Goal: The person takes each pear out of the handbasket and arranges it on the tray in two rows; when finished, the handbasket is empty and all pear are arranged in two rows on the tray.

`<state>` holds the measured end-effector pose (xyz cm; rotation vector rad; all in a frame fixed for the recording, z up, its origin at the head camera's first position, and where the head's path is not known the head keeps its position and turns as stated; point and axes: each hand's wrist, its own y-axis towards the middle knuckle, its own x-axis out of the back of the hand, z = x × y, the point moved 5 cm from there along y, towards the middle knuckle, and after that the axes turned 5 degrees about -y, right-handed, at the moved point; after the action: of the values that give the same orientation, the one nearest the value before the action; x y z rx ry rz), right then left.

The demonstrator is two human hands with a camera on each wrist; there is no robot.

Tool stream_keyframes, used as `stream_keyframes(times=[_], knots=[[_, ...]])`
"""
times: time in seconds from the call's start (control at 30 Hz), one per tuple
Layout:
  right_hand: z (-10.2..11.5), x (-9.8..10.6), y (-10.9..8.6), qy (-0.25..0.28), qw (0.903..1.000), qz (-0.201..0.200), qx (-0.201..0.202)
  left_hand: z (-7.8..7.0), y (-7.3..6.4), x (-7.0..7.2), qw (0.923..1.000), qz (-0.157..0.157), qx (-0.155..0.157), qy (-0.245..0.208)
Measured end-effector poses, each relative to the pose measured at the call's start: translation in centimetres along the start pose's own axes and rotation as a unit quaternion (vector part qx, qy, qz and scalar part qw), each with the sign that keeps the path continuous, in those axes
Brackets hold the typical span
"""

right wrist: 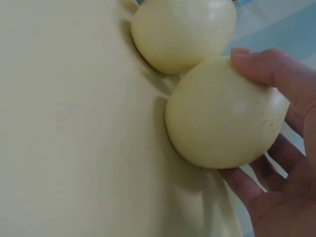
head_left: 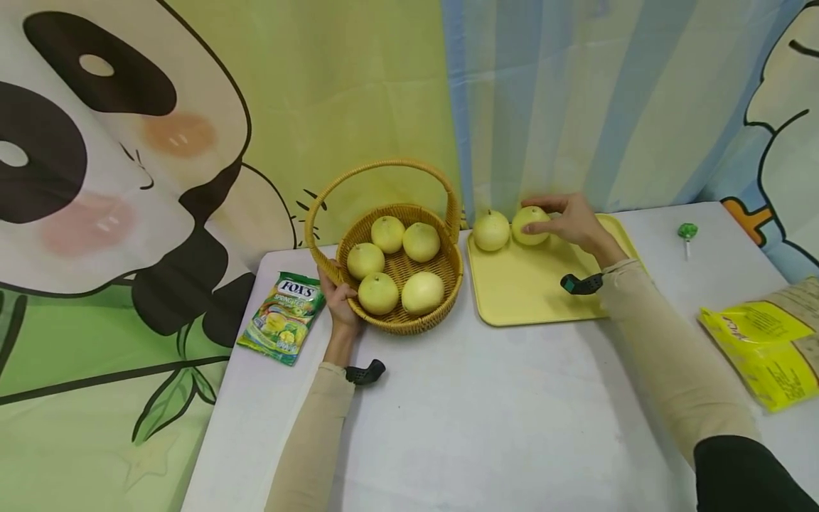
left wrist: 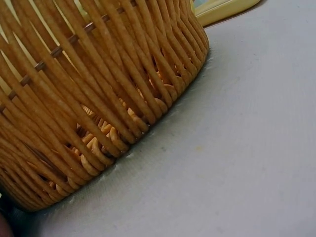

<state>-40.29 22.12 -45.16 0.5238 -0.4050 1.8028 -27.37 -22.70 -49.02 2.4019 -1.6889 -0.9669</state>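
My left hand [head_left: 340, 304] grips the wicker basket [head_left: 409, 326] at its left side, with the thumb at the rim. Several round pale-yellow pears [head_left: 377, 293] lie inside it, under a tall arched handle [head_left: 384, 165]. In the left wrist view the basket's woven wall [left wrist: 103, 89] stands on the white cloth. To the right, my right hand [head_left: 572, 226] holds another pear [right wrist: 222, 116] between thumb and fingers, at the back of the yellow tray [head_left: 525, 295]. A second pear [head_left: 491, 232] sits on that tray, right beside the held one.
A green candy bag [head_left: 281, 320] lies left of the basket. On the right are a green-topped lollipop [head_left: 687, 232] and a yellow package [head_left: 768, 341]. Behind the white table [head_left: 461, 419] hangs a printed curtain [head_left: 358, 85].
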Motion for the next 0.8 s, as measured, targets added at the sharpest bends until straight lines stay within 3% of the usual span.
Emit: stream_keyframes(times=[0.2, 0.5, 0.67, 0.8], knots=[[-0.6, -0.3, -0.2, 0.039, 0.9990, 0.019, -0.013, -0.2, -0.1, -0.1, 1.0000, 0.001, 0.002, 0.001], [0.5, -0.1, -1.4, 0.008, 0.9987, 0.049, -0.005, 0.0, -0.5, -0.1, 0.9999, -0.002, 0.005, 0.015], [3.3, 0.5, -2.4, -0.008, 0.9995, 0.025, 0.016, 0.0, -0.4, -0.1, 0.9998, 0.000, 0.010, 0.016], [7.1, 0.2, -3.0, -0.009, 0.9982, -0.009, 0.058, -0.2, -0.2, -0.1, 0.9998, -0.002, 0.013, 0.017]])
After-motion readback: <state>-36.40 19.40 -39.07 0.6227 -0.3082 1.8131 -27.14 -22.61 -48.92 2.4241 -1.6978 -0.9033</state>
